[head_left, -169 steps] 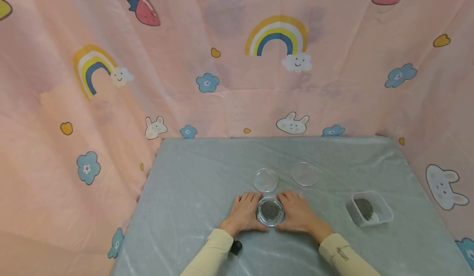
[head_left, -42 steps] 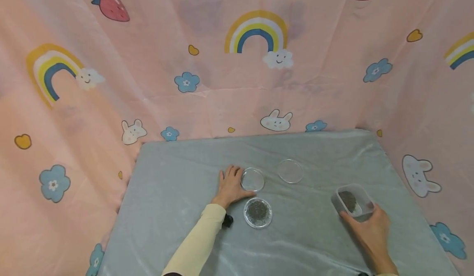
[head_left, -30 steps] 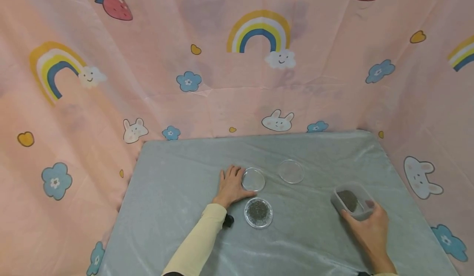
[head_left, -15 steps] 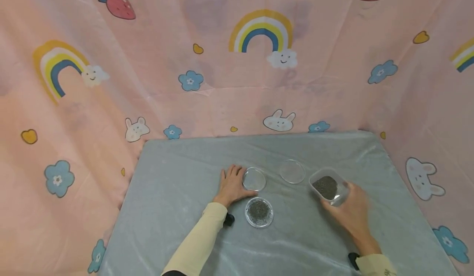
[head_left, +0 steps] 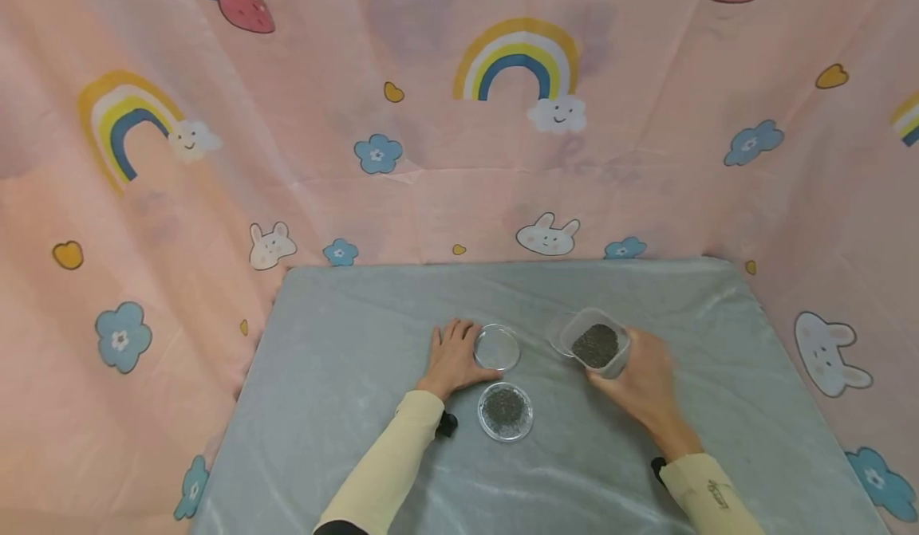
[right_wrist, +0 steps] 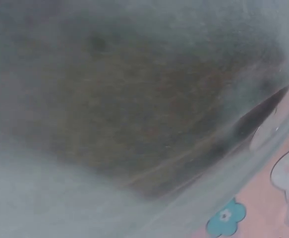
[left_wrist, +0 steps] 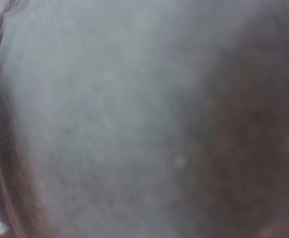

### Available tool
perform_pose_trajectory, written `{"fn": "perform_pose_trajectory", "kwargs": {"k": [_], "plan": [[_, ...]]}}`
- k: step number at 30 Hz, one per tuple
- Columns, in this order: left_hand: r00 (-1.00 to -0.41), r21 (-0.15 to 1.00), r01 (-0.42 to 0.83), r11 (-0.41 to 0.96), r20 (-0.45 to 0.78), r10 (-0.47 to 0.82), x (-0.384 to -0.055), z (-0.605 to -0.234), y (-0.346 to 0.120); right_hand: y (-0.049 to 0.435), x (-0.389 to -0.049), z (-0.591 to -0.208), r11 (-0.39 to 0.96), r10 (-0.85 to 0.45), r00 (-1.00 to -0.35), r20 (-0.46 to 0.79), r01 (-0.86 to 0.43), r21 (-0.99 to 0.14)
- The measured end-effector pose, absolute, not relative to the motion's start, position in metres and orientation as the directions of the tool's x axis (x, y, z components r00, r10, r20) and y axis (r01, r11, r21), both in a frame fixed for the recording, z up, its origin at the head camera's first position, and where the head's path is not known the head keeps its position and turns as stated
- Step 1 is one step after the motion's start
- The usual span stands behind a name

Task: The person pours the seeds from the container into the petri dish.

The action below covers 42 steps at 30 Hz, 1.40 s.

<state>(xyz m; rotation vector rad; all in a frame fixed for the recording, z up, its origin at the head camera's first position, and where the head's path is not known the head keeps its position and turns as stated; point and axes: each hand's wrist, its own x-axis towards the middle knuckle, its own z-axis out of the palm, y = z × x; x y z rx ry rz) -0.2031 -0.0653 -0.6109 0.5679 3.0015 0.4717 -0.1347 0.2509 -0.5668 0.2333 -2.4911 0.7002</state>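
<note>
In the head view my left hand (head_left: 454,362) rests on the cloth, thumb and fingers round the left rim of a clear petri dish (head_left: 497,348). Just nearer me sits a second petri dish (head_left: 506,437), holding dark granules (head_left: 505,408). My right hand (head_left: 642,371) grips a translucent plastic box (head_left: 590,319), raised and tilted, with more dark granules (head_left: 597,347) heaped inside. Behind the box, a third clear round dish or lid (head_left: 558,331) is partly hidden. Both wrist views are blurred; the right one shows a brownish mass (right_wrist: 144,114) through cloudy plastic.
A grey-green cloth (head_left: 373,328) covers the table. Behind it and at both sides hangs a pink printed curtain (head_left: 445,144).
My right hand took hold of the box, then lifted it leftward from the right side, tilting it more. My left hand went from the filled dish to the clear one and stays there.
</note>
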Motion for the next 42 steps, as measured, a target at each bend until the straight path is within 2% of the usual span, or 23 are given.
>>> {"fn": "perform_pose_trajectory", "kwargs": {"k": [10,20,27,42], "plan": [[-0.930,0.305,0.348,0.887,-0.004,0.366,-0.205,-0.614,-0.066,0.229,-0.160,-0.569,0.874,-0.162,-0.847,0.506,-0.361,-0.325],[-0.930,0.310,0.343,0.887,-0.024,0.368,-0.207,-0.614,-0.066,0.211,-0.177,-0.571,0.859,-0.283,-0.805,0.521,-0.454,-0.235],[-0.930,0.303,0.342,0.889,-0.023,0.366,-0.206,-0.612,-0.067,0.201,-0.183,-0.568,0.842,-0.373,-0.792,0.483,-0.508,-0.183],[-0.932,0.288,0.343,0.894,-0.017,0.362,-0.206,-0.613,-0.067,0.184,-0.195,-0.560,0.807,-0.478,-0.735,0.481,-0.584,-0.088]]}}
